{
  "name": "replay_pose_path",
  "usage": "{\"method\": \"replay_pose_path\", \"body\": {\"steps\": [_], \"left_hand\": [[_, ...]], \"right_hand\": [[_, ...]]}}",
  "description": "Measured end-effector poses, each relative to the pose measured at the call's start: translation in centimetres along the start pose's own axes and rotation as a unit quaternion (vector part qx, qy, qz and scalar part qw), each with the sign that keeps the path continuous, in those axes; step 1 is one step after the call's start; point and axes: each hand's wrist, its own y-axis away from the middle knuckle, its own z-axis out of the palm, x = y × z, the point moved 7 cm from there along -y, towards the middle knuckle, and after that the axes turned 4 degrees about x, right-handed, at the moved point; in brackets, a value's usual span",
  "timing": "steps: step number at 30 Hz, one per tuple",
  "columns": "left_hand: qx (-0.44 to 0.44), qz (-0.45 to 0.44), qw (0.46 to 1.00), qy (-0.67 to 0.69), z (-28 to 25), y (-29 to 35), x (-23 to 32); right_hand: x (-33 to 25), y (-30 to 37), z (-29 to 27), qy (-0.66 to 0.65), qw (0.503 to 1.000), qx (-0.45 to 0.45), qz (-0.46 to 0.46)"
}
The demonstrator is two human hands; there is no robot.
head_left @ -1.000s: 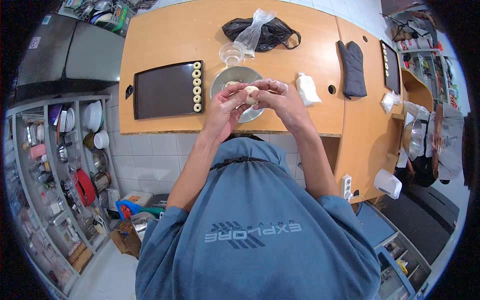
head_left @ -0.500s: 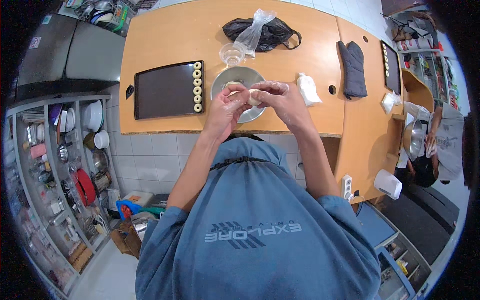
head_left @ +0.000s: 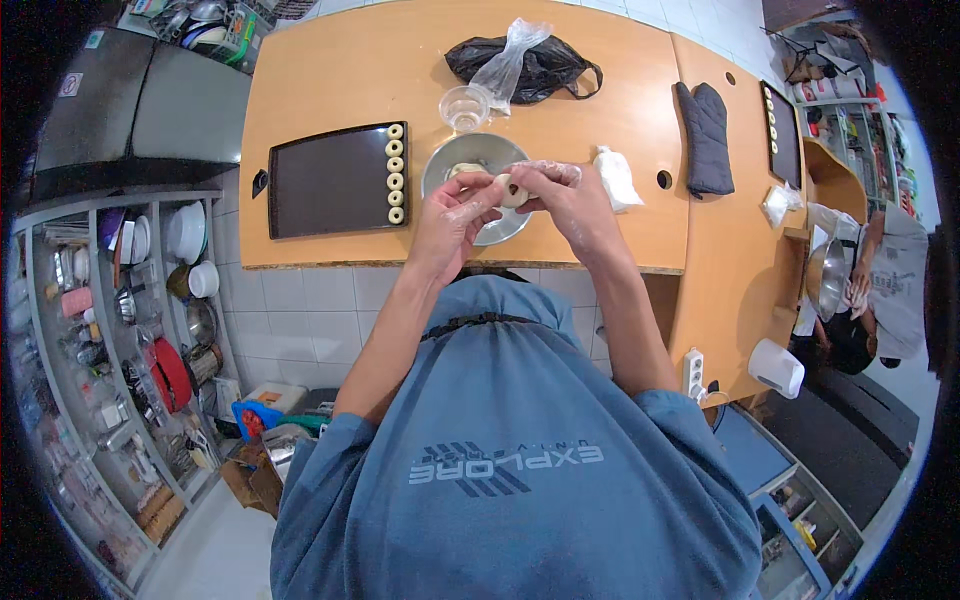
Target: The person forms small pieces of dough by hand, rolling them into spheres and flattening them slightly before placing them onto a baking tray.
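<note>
Between both hands, over the near part of the metal bowl (head_left: 497, 150), is a small pale dough ring (head_left: 514, 193) with a hole in its middle. My left hand (head_left: 458, 212) pinches its left side. My right hand (head_left: 566, 200), dusted with flour, grips the right side with thumb and fingers. More dough (head_left: 466, 170) lies inside the bowl, partly hidden by my left hand. To the left, a dark baking tray (head_left: 330, 185) carries a column of several dough rings (head_left: 395, 173) along its right edge.
Beyond the bowl stand a clear plastic cup (head_left: 464, 108) and a black plastic bag (head_left: 560, 70). A white bag (head_left: 617, 178) and a dark oven mitt (head_left: 706, 140) lie to the right. Farther right, a co-worker (head_left: 890, 280) handles another metal bowl (head_left: 828, 280), near a second tray (head_left: 784, 130).
The dough has turned between my fingers, and the hole through it now shows. My right hand has shifted slightly. The co-worker's hands have moved a little.
</note>
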Motion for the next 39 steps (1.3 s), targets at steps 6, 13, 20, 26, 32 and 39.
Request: {"method": "replay_pose_path", "body": {"steps": [6,13,20,26,32,39], "left_hand": [[-0.001,-0.007,1.0,-0.016,-0.3,-0.3,0.0],[-0.01,0.017,0.999,-0.04,0.2,-0.1,0.2],[-0.006,0.0,0.998,-0.058,0.1,-0.1,0.3],[-0.001,0.018,0.995,-0.095,0.1,-0.1,0.4],[0.011,0.046,0.985,-0.166,0.7,0.0,1.3],[0.037,0.074,0.97,-0.227,1.3,0.4,2.3]], "right_hand": [[-0.4,0.5,0.1,-0.118,0.992,0.003,0.03],[-0.1,0.3,-0.1,0.039,0.999,0.009,-0.007],[-0.4,0.4,0.3,0.049,0.998,-0.036,-0.008],[0.5,0.1,-0.1,0.002,1.0,0.007,0.009],[0.0,0.1,-0.1,0.057,0.997,0.026,-0.052],[0.7,-0.2,0.0,-0.045,0.999,0.002,0.013]]}}
